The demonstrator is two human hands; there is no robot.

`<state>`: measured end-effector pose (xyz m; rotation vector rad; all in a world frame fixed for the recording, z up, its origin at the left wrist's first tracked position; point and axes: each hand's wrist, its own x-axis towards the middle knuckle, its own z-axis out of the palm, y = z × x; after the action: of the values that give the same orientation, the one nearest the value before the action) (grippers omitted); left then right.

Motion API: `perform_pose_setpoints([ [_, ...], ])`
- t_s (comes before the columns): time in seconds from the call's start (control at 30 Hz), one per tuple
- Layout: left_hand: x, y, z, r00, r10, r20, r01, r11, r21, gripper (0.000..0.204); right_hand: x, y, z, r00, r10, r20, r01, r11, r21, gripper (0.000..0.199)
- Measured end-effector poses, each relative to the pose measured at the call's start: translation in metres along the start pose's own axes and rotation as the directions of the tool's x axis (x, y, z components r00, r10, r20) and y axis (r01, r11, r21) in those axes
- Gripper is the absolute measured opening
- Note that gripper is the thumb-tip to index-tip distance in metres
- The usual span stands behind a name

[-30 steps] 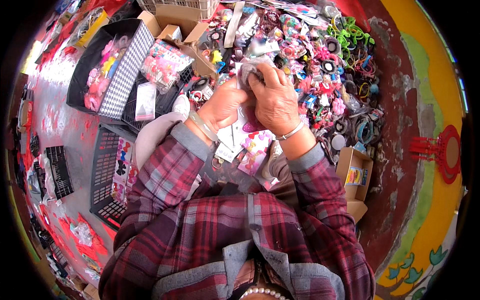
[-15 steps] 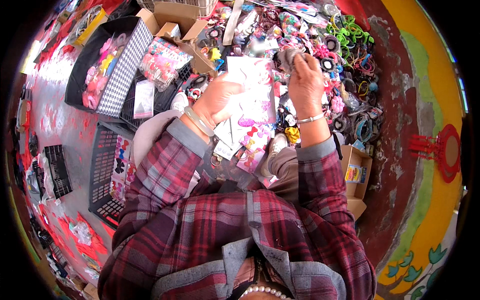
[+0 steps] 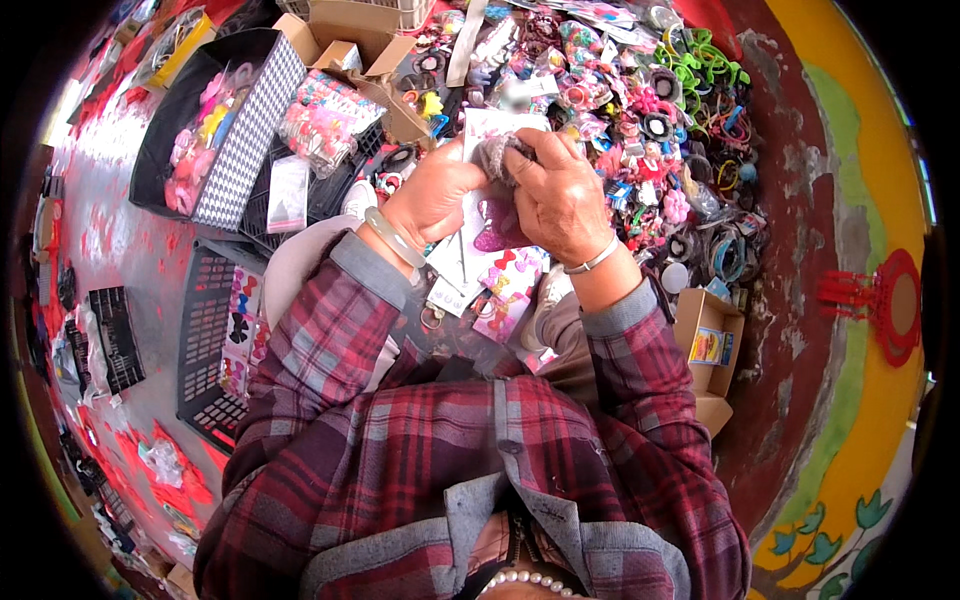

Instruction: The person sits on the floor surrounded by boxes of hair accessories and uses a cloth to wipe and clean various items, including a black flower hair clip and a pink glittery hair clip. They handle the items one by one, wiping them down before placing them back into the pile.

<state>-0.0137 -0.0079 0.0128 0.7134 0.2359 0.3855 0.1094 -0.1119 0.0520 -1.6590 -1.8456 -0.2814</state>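
My left hand (image 3: 437, 197) has its thumb pressed over the left side of a flat white-and-pink card (image 3: 500, 121), gripping it. A greyish-brown cloth (image 3: 497, 160) is bunched in the closed fingers of my right hand (image 3: 570, 195). The cloth lies against the card, close to my left thumb. Both hands hide much of the card's middle; a purple-pink patch shows at its lower part. Below it, near my lap, are a sheet of colourful bows (image 3: 515, 268) and a small white card (image 3: 450, 298).
A heap of hair ties and small accessories (image 3: 655, 125) spreads ahead and right. On the left stand a houndstooth-patterned box (image 3: 250, 130) and a dark plastic basket (image 3: 205, 330). An open cardboard box (image 3: 718, 375) sits by my right arm, near a painted wall (image 3: 870, 200).
My right hand has moved left and slightly down, bringing the cloth from beyond the card's right edge onto the card. My left hand keeps its grip, nearly in place.
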Motion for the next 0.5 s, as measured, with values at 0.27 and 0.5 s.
perform_pose_setpoints([
  [0.27,0.001,-0.016,-0.005,0.995,-0.089,0.055,0.083,0.992,0.096,0.036,-0.004,0.007,0.013,0.970,0.230,-0.086,-0.242,0.950,-0.195,0.034],
  [0.5,-0.001,-0.005,0.002,1.000,0.013,-0.015,-0.014,0.997,-0.073,0.046,-0.007,-0.001,0.021,0.970,0.199,-0.137,-0.193,0.980,0.056,0.037],
])
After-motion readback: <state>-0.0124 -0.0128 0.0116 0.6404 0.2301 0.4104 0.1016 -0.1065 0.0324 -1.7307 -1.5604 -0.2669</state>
